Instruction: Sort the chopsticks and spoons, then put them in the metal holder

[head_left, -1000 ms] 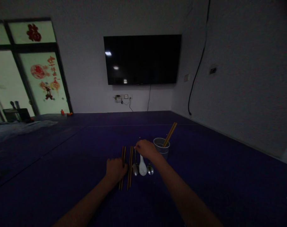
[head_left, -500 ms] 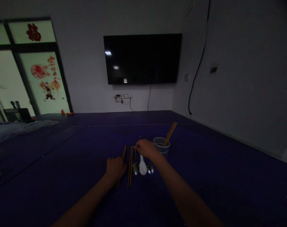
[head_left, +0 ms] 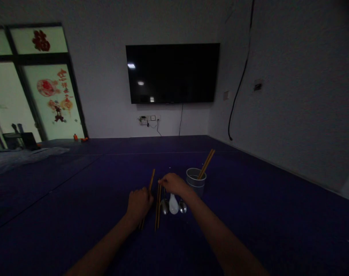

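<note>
My left hand [head_left: 139, 205] is closed around a pair of wooden chopsticks [head_left: 152, 178], whose upper end sticks out past the fingers. Just right of it, a second pair of chopsticks [head_left: 157, 212] lies on the dark blue surface. The fingertips of my right hand [head_left: 174, 183] pinch the far end of that second pair. Under and beside the right hand lie a metal spoon [head_left: 164, 207], a white spoon [head_left: 173, 206] and another metal spoon [head_left: 182, 207], side by side with bowls toward me. Their handles are partly hidden.
A grey cup [head_left: 195, 186] stands right of my right hand, with chopsticks [head_left: 207, 164] leaning in it. Clear plastic sheeting [head_left: 27, 157] lies at the far left. A television [head_left: 172, 73] hangs on the wall beyond the blue surface [head_left: 263, 214].
My right hand has shifted left, from the left metal spoon's handle to the far end of the second chopsticks. The chopsticks in my left hand now stick out farther at the top.
</note>
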The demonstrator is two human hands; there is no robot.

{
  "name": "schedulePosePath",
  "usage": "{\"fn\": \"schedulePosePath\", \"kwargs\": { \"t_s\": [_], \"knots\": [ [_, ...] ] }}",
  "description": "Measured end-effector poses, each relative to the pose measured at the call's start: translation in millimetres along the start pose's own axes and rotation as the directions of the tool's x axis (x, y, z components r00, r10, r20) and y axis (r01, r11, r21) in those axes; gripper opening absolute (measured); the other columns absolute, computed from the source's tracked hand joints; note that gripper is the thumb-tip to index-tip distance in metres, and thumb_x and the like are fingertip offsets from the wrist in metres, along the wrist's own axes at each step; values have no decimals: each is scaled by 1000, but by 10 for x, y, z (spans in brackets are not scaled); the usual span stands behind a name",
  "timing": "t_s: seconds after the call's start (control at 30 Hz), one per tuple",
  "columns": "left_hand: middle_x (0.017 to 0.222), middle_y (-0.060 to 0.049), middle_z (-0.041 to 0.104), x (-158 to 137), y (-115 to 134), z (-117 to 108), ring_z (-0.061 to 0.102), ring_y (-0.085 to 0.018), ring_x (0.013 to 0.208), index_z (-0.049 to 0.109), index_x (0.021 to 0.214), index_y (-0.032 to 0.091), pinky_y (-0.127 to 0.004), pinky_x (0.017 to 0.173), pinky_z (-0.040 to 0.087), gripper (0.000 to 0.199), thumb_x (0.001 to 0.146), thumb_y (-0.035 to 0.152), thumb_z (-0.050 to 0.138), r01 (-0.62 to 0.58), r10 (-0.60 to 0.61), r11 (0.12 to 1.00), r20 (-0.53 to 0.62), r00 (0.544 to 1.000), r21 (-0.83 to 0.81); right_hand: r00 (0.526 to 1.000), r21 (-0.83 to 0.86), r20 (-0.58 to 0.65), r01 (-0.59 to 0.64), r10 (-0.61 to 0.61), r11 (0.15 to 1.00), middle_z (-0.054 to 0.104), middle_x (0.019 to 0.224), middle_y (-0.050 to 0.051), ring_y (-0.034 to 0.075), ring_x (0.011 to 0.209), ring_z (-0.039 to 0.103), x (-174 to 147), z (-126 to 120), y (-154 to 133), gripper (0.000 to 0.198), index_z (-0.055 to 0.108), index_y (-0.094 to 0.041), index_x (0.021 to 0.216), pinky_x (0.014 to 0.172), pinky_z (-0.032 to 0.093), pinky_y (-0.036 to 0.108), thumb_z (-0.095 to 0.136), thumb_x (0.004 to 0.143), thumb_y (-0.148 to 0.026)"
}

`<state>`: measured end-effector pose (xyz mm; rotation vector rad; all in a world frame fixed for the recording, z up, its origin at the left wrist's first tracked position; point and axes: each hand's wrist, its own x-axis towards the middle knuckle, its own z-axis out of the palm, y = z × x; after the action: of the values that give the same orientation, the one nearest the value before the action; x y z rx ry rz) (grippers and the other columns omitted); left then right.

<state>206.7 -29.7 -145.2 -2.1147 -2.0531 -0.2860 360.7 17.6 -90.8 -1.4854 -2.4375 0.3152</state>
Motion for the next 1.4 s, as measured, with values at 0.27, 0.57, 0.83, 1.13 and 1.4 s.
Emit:
{"fn": "schedulePosePath", "kwargs": {
  "t_s": [0.27, 0.57, 0.83, 1.13, 1.4],
  "knots": [
    [81, -10, 63, -110, 122, -77, 56, -24, 88, 57, 89, 15, -36, 80, 34, 27, 88, 28, 33, -171, 152, 982, -193, 969, -85, 993, 536, -90, -16, 76, 844, 61, 56, 1, 10, 48, 55, 82, 122, -94, 39, 65, -11, 76, 47, 37, 18, 41, 92, -37],
    [85, -6, 62, -157, -3, 60, 53, -19, 85, 56, 86, 18, -36, 86, 32, 34, 93, 30, 25, -332, 215, 912, -409, 887, -240, 897, 554, -396, 62, 197, 830, 58, 56, 1, 12, 54, 57, 25, -307, -10, 38, 64, -14, 76, 54, 39, 20, 37, 91, -36],
    [75, -6, 62, 30, -71, 246, 56, -16, 74, 55, 72, 18, -28, 67, 36, 39, 92, 35, 26, -165, 66, 909, -258, 964, -384, 520, 442, -790, 118, 324, 889, 57, 53, 2, 16, 53, 54, -437, -1111, 520, 56, 64, -13, 76, 53, 37, 26, 36, 83, -61],
    [68, -5, 61, 32, -72, 284, 56, -16, 66, 54, 68, 17, -28, 64, 35, 37, 91, 33, 29, -228, 140, 908, -257, 956, -350, 492, 365, -786, -119, 374, 923, 61, 55, 4, 19, 58, 58, -638, -1275, 1010, 44, 66, -14, 75, 57, 38, 28, 39, 87, -47],
    [67, -5, 60, 34, -76, 299, 55, -15, 65, 54, 66, 17, -27, 62, 34, 38, 90, 33, 30, -223, 139, 909, -248, 959, -351, 671, 345, -624, -224, 401, 911, 61, 54, 3, 15, 52, 56, -579, -1193, 1189, 35, 65, -16, 71, 53, 37, 24, 41, 89, -34]
  ]
}}
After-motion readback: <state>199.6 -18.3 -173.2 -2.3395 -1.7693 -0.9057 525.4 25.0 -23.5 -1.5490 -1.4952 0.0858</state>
